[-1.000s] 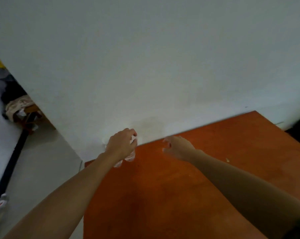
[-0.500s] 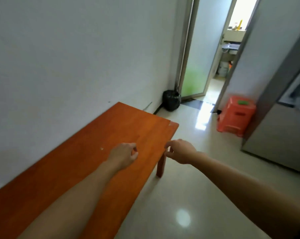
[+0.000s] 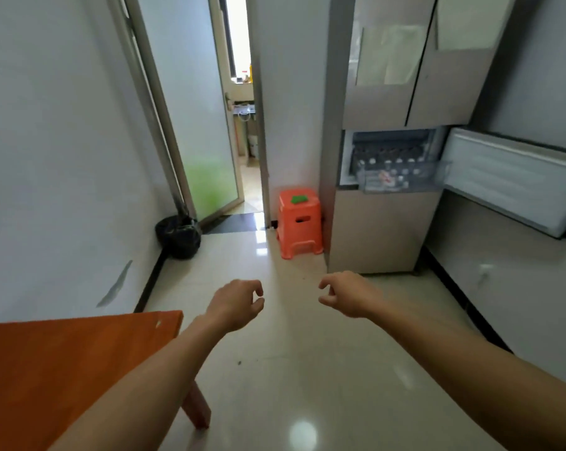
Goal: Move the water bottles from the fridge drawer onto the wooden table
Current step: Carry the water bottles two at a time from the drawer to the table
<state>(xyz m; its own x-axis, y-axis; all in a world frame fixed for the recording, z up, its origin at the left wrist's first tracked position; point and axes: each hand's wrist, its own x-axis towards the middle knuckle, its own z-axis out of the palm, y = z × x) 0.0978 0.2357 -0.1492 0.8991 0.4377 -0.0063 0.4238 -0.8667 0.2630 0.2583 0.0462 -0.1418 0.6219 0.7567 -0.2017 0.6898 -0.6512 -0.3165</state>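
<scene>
The tall beige fridge (image 3: 382, 229) stands ahead on the right, its middle door (image 3: 509, 180) swung open to the right. A clear drawer (image 3: 395, 177) juts out of the open compartment with several water bottles (image 3: 385, 166) standing in it, their caps showing. The wooden table (image 3: 47, 362) fills the lower left corner; no bottle on it is in view. My left hand (image 3: 237, 302) and my right hand (image 3: 343, 294) are held out over the floor, fingers loosely curled and apart, both holding nothing.
An orange plastic stool (image 3: 299, 227) stands left of the fridge. A black rubbish bag (image 3: 179, 236) lies in the corner by the glass door (image 3: 190, 118), which opens onto another room. Glossy tiled floor (image 3: 291, 369) stretches between me and the fridge.
My view has swung from the table and wall round to the fridge. My left hand has let go of the bottles it held at the table's far end; both hands now hang free.
</scene>
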